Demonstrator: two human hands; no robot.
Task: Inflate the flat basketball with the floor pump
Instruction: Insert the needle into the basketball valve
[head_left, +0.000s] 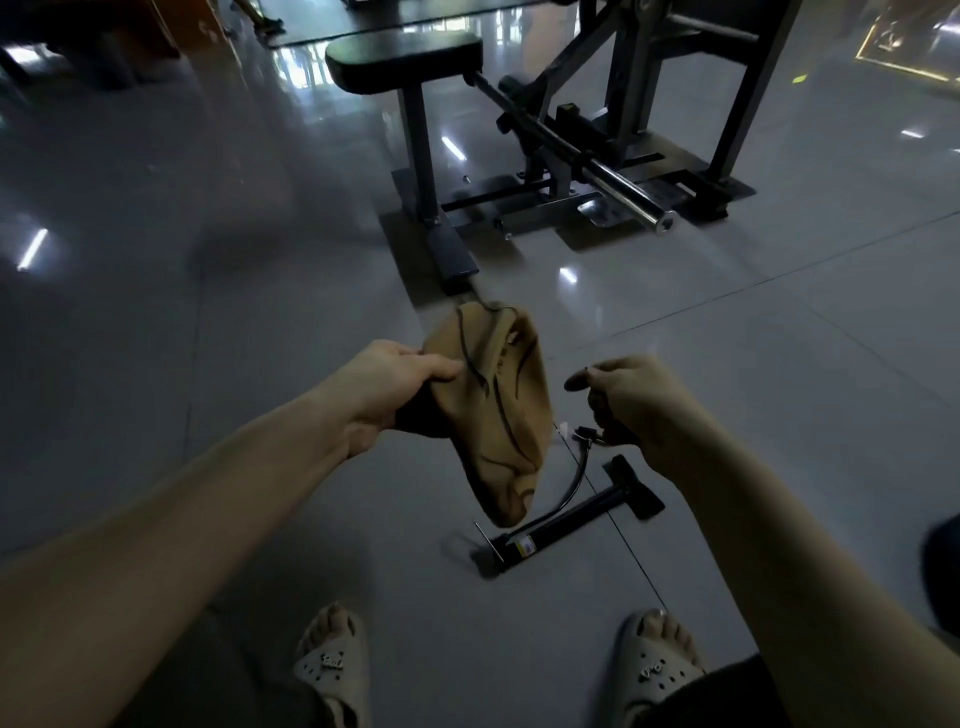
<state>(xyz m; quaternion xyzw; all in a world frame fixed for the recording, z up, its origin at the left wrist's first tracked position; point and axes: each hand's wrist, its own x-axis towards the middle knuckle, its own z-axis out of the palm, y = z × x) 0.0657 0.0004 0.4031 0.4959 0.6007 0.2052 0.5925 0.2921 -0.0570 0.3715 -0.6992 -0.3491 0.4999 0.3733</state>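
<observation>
**Q:** What is held, and where?

**A:** A flat basketball is gripped at its edge by the left hand, thumb on top and fingers curled beneath. It is seen at the centre of the view. The tan, pebbled skin is collapsed and folded into a limp, hanging pouch, crossed by black seams.

**Q:** And the other hand?

**A:** At 3 o'clock of the ball, the right hand is closed round the end of a thin black hose. Something small is pinched between thumb and forefinger; what it is cannot be told.

**Q:** Where is the pump?

**A:** The floor pump, a black tube with a T-shaped handle, is laid flat on glossy grey floor tiles at 5 o'clock of the ball. A padded weight bench and a chrome bar are seen at 12 o'clock, and cream perforated sandals at 6 o'clock.
</observation>
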